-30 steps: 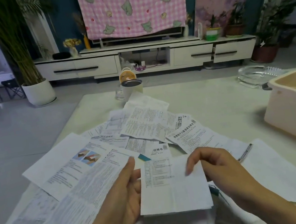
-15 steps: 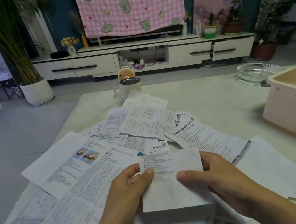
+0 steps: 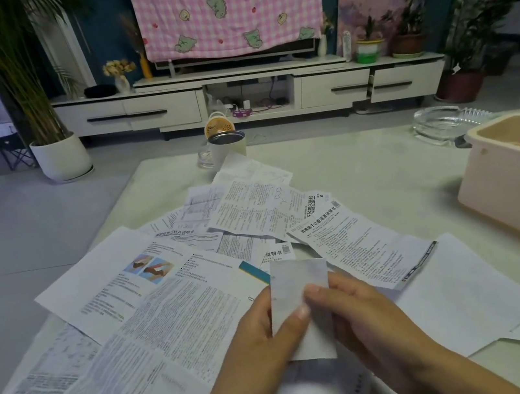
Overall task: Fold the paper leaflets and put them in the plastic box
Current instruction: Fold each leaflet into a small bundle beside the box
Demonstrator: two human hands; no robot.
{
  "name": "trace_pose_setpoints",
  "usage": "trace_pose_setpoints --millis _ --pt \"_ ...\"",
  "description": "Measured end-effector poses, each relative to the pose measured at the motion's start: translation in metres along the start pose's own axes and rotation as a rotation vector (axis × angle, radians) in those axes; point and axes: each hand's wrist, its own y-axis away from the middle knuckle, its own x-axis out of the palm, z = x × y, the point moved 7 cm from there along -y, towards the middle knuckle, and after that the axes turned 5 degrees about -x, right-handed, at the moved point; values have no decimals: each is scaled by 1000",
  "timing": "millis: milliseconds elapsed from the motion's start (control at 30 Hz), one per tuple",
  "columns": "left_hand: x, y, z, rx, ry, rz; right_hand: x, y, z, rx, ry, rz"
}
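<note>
A narrow folded white leaflet (image 3: 295, 288) stands upright between my two hands, low in the middle of the view. My left hand (image 3: 261, 339) pinches its left edge, thumb across the front. My right hand (image 3: 363, 320) pinches its right edge, thumb on the front near the left thumb. Several unfolded printed leaflets (image 3: 172, 299) lie spread over the table around and beyond my hands. The pink plastic box (image 3: 503, 192) stands open at the right edge of the table.
A white mug (image 3: 227, 149) and a small orange fan (image 3: 218, 125) stand at the table's far edge. A glass ashtray (image 3: 441, 125) sits behind the box. Blank sheets (image 3: 461, 294) lie to the right of my hands. A TV cabinet and potted plants stand beyond.
The leaflet was folded in half again and is now about half as wide. Both hands moved closer together on it, and the printed side no longer shows.
</note>
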Motion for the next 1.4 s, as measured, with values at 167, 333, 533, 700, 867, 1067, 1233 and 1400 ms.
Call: trace_pose_setpoints --millis 167,333,533,700,867,1067,1233,1400 --pt "-6 -1 8 -127 125 -57 -15 -3 17 -214 382 -119" --pt "-2 0 8 -167 193 -34 -18 -6 5 -122 382 -126" --pt "10 2 6 -296 411 76 -20 -6 10 -177 357 -135" --pt "11 4 8 -377 473 137 -21 -7 16 -278 359 -104" --pt "11 6 4 -304 331 172 -12 -1 23 -577 756 -107" --pt "-1 1 5 -212 208 49 -13 -3 20 -409 542 -33" --pt "0 0 3 -137 125 -6 -14 -6 15 -344 625 -31" --pt "-8 4 -3 -52 -84 -202 -12 -3 11 -248 582 -28"
